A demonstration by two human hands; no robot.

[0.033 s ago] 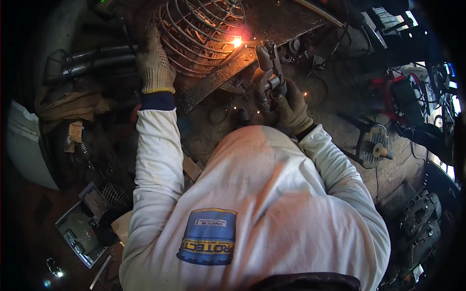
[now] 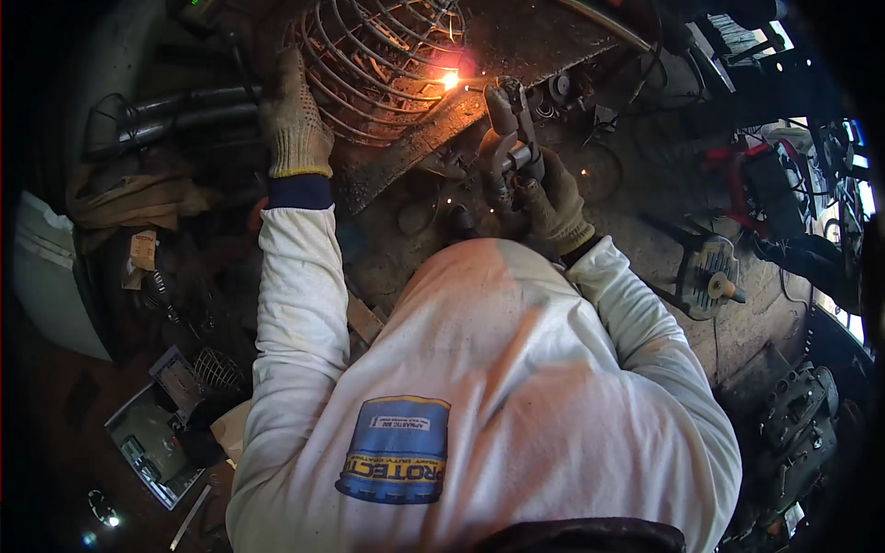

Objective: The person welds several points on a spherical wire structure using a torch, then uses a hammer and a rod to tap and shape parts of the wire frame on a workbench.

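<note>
A round cage of bent metal wire [image 2: 355, 88], like a fan guard, rests on a dark steel plate [image 2: 406, 157] at the top. My left hand [image 2: 297, 115], in a knitted work glove, grips the cage's left edge; its fingertips are partly lost in shadow. In my gloved right hand [image 2: 558, 203] is a welding electrode holder [image 2: 505, 138], its jaw end pointing up toward the cage. Between the holder and the cage's lower right rim burns a bright welding arc [image 2: 450, 80], with a thin rod faintly visible beside it. Small sparks fly below.
Metal pipes [image 2: 194, 109] and a brown cloth [image 2: 138, 198] lie at left. A ribbed metal tool with a knob [image 2: 714, 281] stands on the floor at right, near a red-framed object [image 2: 733, 184]. Dark machine parts [image 2: 793, 424] sit lower right. Scrap clutters the space beyond the holder.
The arc's glow and the scattered sparks differ slightly. Both hands, the electrode holder and the wire cage stay where they were.
</note>
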